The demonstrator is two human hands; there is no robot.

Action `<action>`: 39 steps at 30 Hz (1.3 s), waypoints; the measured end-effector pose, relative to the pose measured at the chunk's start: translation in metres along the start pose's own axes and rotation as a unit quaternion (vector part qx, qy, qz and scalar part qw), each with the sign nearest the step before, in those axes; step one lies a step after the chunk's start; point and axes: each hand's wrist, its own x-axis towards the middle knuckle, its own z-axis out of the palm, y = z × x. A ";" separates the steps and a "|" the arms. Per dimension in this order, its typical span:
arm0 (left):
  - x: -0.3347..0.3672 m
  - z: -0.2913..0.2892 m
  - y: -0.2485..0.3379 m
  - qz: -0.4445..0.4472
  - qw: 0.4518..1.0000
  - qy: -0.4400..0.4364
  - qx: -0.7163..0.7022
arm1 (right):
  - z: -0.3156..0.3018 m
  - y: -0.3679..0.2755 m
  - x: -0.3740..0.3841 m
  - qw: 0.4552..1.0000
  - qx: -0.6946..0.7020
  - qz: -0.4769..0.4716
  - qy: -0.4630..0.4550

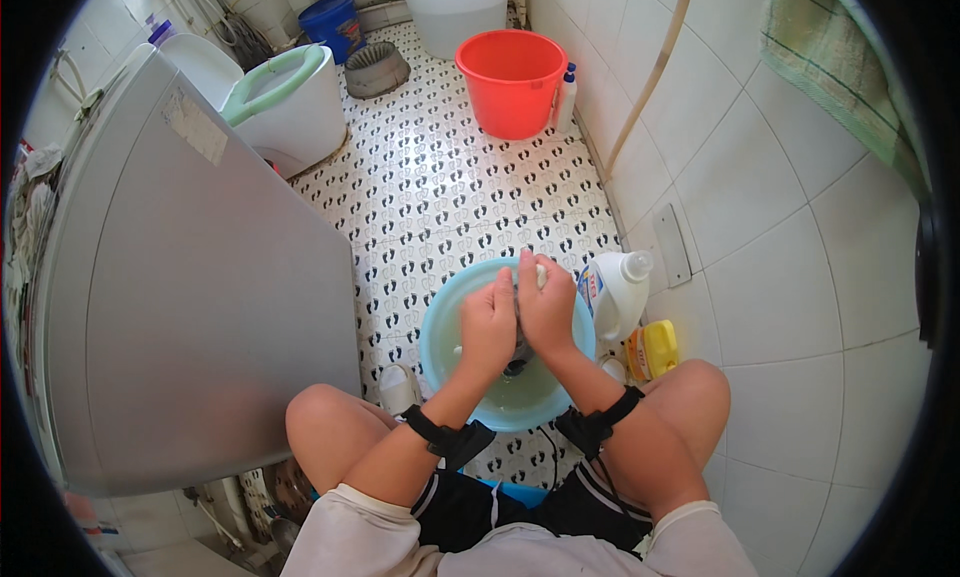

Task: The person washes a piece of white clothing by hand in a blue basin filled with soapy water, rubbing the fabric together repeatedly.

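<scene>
A light blue basin (430, 352) of cloudy water stands on the floor between my knees. Above it, my left hand (488, 324) and my right hand (547, 305) are closed side by side, nearly touching. Both grip a bunched piece of cloth (517, 357); its dark part shows below and between the hands, and a whitish bit pokes out at the top of the right hand. Most of the cloth is hidden by my fingers, so its exact kind cannot be made out. Black straps circle both my wrists.
Right of the basin stand a white detergent jug (622, 295) and a yellow bottle (653, 349). A grey appliance (220, 307) fills the left. Farther off are a red bucket (510, 87), a white pump bottle (566, 102), a toilet (300, 127) and a blue bucket (332, 27).
</scene>
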 end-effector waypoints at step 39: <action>0.001 -0.005 0.011 -0.097 0.995 0.015 -0.029 | 0.004 -0.008 -0.011 0.998 0.027 -0.054 -0.004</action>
